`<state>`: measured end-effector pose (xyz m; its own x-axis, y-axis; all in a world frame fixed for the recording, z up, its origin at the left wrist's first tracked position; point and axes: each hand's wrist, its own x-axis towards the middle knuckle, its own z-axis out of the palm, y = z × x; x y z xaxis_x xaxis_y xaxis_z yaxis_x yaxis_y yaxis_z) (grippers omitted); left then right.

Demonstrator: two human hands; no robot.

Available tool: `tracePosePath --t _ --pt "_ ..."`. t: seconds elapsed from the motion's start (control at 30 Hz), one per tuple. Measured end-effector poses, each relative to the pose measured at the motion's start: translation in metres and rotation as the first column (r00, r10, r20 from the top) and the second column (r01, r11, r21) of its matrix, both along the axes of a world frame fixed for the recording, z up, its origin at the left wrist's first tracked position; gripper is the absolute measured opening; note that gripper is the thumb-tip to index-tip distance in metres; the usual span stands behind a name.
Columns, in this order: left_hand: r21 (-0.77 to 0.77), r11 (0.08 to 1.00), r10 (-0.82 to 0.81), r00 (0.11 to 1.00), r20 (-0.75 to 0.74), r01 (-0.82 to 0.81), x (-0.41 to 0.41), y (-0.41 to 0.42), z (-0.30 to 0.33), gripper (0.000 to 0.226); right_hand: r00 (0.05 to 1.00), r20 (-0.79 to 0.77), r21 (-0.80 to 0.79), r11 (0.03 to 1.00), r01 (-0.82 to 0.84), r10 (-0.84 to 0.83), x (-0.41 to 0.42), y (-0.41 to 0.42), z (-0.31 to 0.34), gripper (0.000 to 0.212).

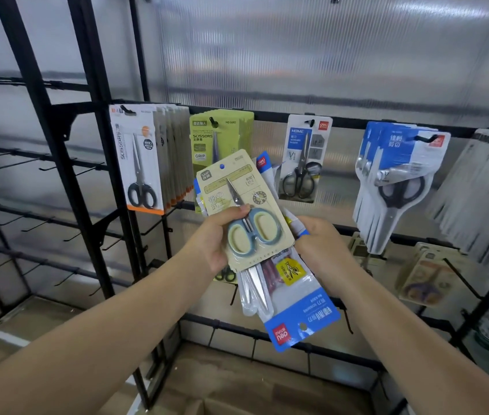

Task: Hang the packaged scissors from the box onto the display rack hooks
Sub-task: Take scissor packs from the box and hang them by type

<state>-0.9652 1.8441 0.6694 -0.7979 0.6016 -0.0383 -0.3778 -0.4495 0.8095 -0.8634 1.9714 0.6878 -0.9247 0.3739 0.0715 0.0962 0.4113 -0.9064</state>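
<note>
Head view, nearest first: a cardboard box point(207, 407) shows at the bottom edge, on a wood-look floor. Above it both forearms reach in. The left hand point(216, 238) pinches a cream pack point(244, 209) of blue-handled scissors, thumb on its face, fingers behind. The right hand point(321, 244) curls round a fanned stack behind it, with an upside-down blue pack point(303, 319) lowest.

By the look of it, each pack is light and flat: stiff card under a slick plastic blister. The stack could well slide apart if the hold loosens. The cream pack is probably best held by its lower edge, as now, leaving the hang hole point(222, 166) at the top free for a hook.

Beyond, the black rack point(267, 116) carries hung packs: a white-and-orange row point(138, 163), green ones point(207, 136), a single grey-blue pack point(303, 157) and a blue bunch point(399, 175). Cream packs point(426, 274) like the held one hang lower right. Bare hooks point(3, 167) line the left bay. A ribbed translucent wall point(297, 55) backs everything.
</note>
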Motion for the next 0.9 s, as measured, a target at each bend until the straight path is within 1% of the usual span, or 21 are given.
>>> tracePosePath --t 0.13,0.23,0.33,0.4,0.47,0.53,0.6,0.63,0.67,0.73,0.8,0.87,0.9 --pt "-0.008 1.000 -0.011 0.999 0.036 0.012 0.002 0.003 -0.003 0.009 1.000 -0.018 0.130 0.991 0.015 -0.012 -0.002 -0.002 0.003 0.016" --pt "-0.026 1.000 -0.007 0.997 0.076 0.009 0.002 0.005 -0.006 0.009 0.999 -0.028 0.219 0.975 0.040 -0.035 -0.003 0.000 0.003 0.013" --pt "-0.059 0.998 0.007 0.997 0.078 -0.002 -0.001 0.006 -0.007 0.007 0.998 -0.026 0.303 0.951 0.063 -0.057 -0.005 0.003 0.002 0.013" --pt "-0.083 0.997 0.016 0.998 0.068 -0.011 -0.003 0.006 -0.008 0.008 0.994 -0.057 0.333 0.937 0.107 -0.093 -0.006 0.006 0.000 0.013" --pt "-0.105 0.994 0.023 0.999 0.049 -0.017 -0.007 0.004 -0.010 0.010 0.980 -0.124 0.322 0.929 0.185 -0.152 -0.006 0.012 -0.001 0.009" --pt "-0.132 0.991 0.035 0.999 0.039 -0.030 -0.010 0.000 -0.014 0.016 0.965 -0.164 0.267 0.932 0.245 -0.207 -0.006 0.019 0.000 0.005" --pt "-0.156 0.986 0.060 0.998 0.023 -0.056 -0.013 -0.004 -0.019 0.030 0.951 -0.205 0.166 0.949 0.266 -0.231 -0.005 0.028 0.003 0.006" --pt "-0.164 0.984 0.070 0.998 0.005 -0.068 -0.014 -0.006 -0.022 0.037 0.947 -0.219 0.137 0.953 0.270 -0.237 -0.005 0.033 0.007 0.004" --pt "-0.167 0.983 0.074 0.997 -0.016 -0.076 -0.016 -0.008 -0.024 0.043 0.945 -0.222 0.151 0.949 0.275 -0.239 -0.005 0.038 0.010 0.010" --pt "-0.165 0.984 0.062 0.997 -0.051 -0.069 -0.018 -0.009 -0.028 0.050 0.964 -0.158 0.273 0.928 0.252 -0.215 -0.005 0.049 0.019 0.013" --pt "-0.162 0.986 0.038 0.997 -0.074 -0.049 -0.019 -0.009 -0.029 0.057 0.981 -0.004 0.409 0.895 0.177 -0.192 -0.004 0.057 0.027 0.010" --pt "-0.159 0.987 0.021 0.995 -0.094 -0.036 -0.020 -0.009 -0.029 0.058 0.968 0.160 0.503 0.860 0.090 -0.195 -0.003 0.063 0.031 0.011" --pt "-0.161 0.987 0.010 0.995 -0.101 -0.026 -0.020 -0.009 -0.028 0.056 0.956 0.209 0.538 0.840 0.062 -0.204 -0.002 0.065 0.032 0.013"
